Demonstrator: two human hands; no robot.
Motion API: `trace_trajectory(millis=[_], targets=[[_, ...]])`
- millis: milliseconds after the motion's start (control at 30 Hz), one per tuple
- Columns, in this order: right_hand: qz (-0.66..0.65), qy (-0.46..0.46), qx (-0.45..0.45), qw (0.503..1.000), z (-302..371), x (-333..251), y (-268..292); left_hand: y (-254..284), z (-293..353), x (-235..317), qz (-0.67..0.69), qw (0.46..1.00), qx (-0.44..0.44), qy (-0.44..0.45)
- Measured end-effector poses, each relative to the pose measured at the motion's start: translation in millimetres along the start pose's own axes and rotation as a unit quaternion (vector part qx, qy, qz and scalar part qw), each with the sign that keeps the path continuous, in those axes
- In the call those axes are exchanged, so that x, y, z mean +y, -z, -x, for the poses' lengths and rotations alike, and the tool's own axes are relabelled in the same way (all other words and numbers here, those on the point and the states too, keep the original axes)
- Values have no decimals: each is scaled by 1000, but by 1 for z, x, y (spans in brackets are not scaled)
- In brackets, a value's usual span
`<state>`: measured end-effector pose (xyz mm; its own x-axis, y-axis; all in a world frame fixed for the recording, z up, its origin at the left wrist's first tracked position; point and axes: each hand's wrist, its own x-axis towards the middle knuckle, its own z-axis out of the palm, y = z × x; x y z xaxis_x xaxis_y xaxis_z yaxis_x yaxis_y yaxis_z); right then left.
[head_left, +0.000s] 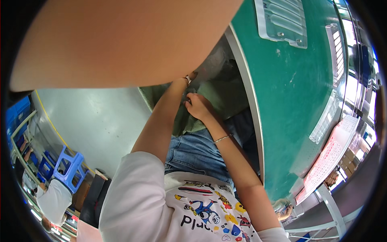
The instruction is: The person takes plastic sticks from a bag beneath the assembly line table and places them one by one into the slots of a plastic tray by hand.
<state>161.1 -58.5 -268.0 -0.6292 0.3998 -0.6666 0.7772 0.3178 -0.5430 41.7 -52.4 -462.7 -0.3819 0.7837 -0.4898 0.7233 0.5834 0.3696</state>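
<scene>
Blurred bare skin point(125, 40) spans the top, above your left hand point(193, 76) and right hand point(196, 105) beside green fabric point(191, 124), both grips indeterminable.

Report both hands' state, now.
Left hand: partly hidden; open or closed cannot be told.
Right hand: partly curled, over the green cloth; whether it grips anything cannot be told.

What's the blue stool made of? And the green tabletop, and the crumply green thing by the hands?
Blue stool: probably moulded plastic; smooth, with open gaps.
Green tabletop: perhaps rubber or laminate; smooth, with pale scuffs.
Crumply green thing: maybe cloth or woven plastic; dull, with folds.
</scene>
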Motion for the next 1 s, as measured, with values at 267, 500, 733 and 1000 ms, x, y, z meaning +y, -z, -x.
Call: trace_trajectory(millis=[267,500,733,1000], targets=[[12,-13,1,1000,5,14,6,-32,-8,24,22,987,-96,-128],[-14,1,6,1000,1,8,4,-113,-31,-35,44,993,25,-109],[27,4,26,999,5,31,5,-171,67,-12,86,989,-57,-104],[-68,48,37,996,4,8,12,-175,75,-45,94,986,-126,-54]])
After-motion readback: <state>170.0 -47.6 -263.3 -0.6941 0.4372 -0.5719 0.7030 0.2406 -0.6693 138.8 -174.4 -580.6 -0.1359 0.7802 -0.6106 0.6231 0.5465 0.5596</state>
